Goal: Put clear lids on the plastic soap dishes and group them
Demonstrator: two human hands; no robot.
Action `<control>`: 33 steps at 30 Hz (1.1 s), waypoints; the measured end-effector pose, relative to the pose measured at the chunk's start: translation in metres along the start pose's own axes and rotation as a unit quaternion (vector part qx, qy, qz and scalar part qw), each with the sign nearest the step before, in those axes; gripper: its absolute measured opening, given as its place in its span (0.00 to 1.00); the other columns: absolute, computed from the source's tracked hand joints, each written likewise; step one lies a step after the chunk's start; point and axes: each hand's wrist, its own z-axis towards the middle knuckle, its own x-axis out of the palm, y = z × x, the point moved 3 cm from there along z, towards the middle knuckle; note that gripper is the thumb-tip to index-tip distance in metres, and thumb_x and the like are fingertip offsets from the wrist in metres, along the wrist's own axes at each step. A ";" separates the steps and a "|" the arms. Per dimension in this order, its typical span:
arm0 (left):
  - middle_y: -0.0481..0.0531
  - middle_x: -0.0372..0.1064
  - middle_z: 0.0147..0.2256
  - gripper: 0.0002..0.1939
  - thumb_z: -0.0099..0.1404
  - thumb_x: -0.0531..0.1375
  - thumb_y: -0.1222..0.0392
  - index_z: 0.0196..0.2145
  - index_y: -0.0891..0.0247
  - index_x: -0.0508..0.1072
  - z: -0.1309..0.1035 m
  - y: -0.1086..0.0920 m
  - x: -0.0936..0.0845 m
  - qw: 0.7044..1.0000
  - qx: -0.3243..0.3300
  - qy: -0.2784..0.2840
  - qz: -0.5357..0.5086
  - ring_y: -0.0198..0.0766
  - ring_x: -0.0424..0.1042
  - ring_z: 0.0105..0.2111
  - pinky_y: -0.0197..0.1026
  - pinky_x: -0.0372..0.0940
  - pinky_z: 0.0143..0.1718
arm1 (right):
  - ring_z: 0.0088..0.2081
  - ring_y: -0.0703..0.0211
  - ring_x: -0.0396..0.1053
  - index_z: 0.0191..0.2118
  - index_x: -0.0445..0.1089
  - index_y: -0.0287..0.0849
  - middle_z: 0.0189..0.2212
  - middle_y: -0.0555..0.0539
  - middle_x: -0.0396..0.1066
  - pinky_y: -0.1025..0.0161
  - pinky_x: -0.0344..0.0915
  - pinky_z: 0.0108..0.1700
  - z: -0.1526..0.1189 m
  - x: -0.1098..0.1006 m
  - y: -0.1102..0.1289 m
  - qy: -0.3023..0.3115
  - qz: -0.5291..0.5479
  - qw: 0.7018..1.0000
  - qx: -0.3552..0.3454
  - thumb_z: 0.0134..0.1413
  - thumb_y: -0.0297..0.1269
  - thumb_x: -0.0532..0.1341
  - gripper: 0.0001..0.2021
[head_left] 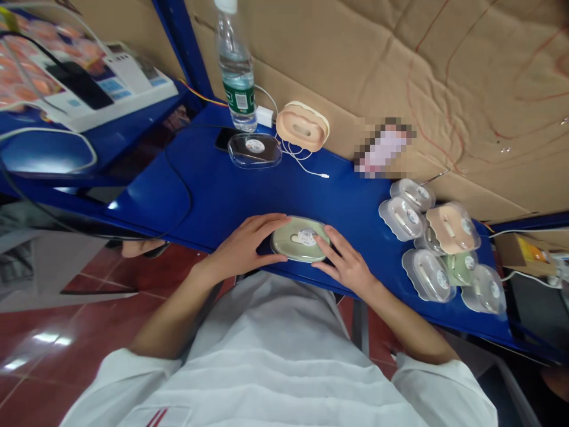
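A light green oval box (291, 246) with a clear plastic lid and a white round label, looking like a soap box, lies near the front edge of the blue table. My left hand (249, 243) grips its left end, thumb on the near side and fingers on the far side. Around the right end my right hand (349, 261) is closed, with fingertips on the lid beside the label (306, 237). The palms hide parts of neither label nor slot, and both stay visible through the lid.
Several clear-lidded boxes (429, 276) are piled at the right. Toward the back stand a water bottle (237, 77), a loose clear lid (255, 155), a peach box part (303, 127) and a white cable (311, 171). A power strip (133, 101) lies on the left shelf.
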 end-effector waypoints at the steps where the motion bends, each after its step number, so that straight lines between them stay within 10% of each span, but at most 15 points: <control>1: 0.58 0.65 0.71 0.41 0.73 0.62 0.30 0.74 0.52 0.63 0.000 0.000 0.000 1.000 -0.003 0.000 0.000 0.54 0.66 0.70 0.56 0.62 0.72 | 0.74 0.39 0.64 0.82 0.48 0.54 0.74 0.37 0.64 0.42 0.70 0.73 0.001 0.001 0.000 0.010 0.006 1.000 0.005 0.70 0.45 0.69 0.43; 6: 0.58 0.65 0.71 0.43 0.71 0.63 0.28 0.74 0.51 0.63 -0.003 0.005 0.002 1.000 -0.009 0.006 0.011 0.57 0.66 0.70 0.59 0.62 0.72 | 0.75 0.40 0.62 0.79 0.57 0.51 0.72 0.34 0.61 0.43 0.73 0.70 0.009 0.001 0.002 0.045 0.060 0.996 0.044 0.71 0.50 0.67 0.36; 11: 0.60 0.66 0.71 0.55 0.70 0.63 0.28 0.80 0.52 0.41 -0.005 0.007 0.002 1.000 -0.009 -0.015 0.001 0.59 0.66 0.71 0.64 0.65 0.70 | 0.74 0.41 0.63 0.79 0.57 0.55 0.72 0.37 0.61 0.44 0.70 0.72 0.000 -0.038 -0.001 -0.023 0.023 0.997 0.073 0.72 0.43 0.67 0.35; 18: 0.58 0.70 0.69 0.45 0.76 0.58 0.32 0.79 0.52 0.48 0.000 0.001 0.003 0.999 -0.018 -0.016 0.037 0.59 0.68 0.69 0.64 0.66 0.68 | 0.67 0.33 0.69 0.75 0.64 0.52 0.67 0.36 0.66 0.34 0.69 0.68 -0.132 -0.133 -0.024 -0.277 -0.230 0.875 0.323 0.62 0.57 0.73 0.41; 23: 0.58 0.70 0.68 0.39 0.79 0.56 0.35 0.77 0.54 0.55 0.000 0.005 0.006 0.998 -0.010 -0.013 0.059 0.57 0.70 0.67 0.63 0.66 0.68 | 0.63 0.29 0.70 0.68 0.72 0.42 0.60 0.29 0.66 0.38 0.74 0.54 -0.219 -0.198 -0.100 -0.354 -0.301 0.783 0.414 0.52 0.66 0.74 0.45; 27: 0.58 0.69 0.69 0.36 0.79 0.56 0.36 0.76 0.54 0.58 0.000 0.007 0.007 0.998 -0.012 -0.008 0.067 0.57 0.69 0.67 0.64 0.64 0.69 | 0.62 0.35 0.71 0.64 0.75 0.32 0.58 0.24 0.68 0.44 0.71 0.56 -0.229 -0.238 -0.195 -0.269 -0.289 0.737 0.549 0.56 0.57 0.75 0.40; 33: 0.57 0.73 0.65 0.31 0.80 0.54 0.36 0.72 0.52 0.66 0.003 0.003 0.004 0.997 -0.010 -0.002 0.075 0.57 0.72 0.65 0.64 0.66 0.69 | 0.65 0.42 0.69 0.62 0.76 0.25 0.59 0.20 0.70 0.52 0.66 0.63 -0.205 -0.222 -0.259 -0.126 -0.260 0.755 0.588 0.57 0.43 0.76 0.33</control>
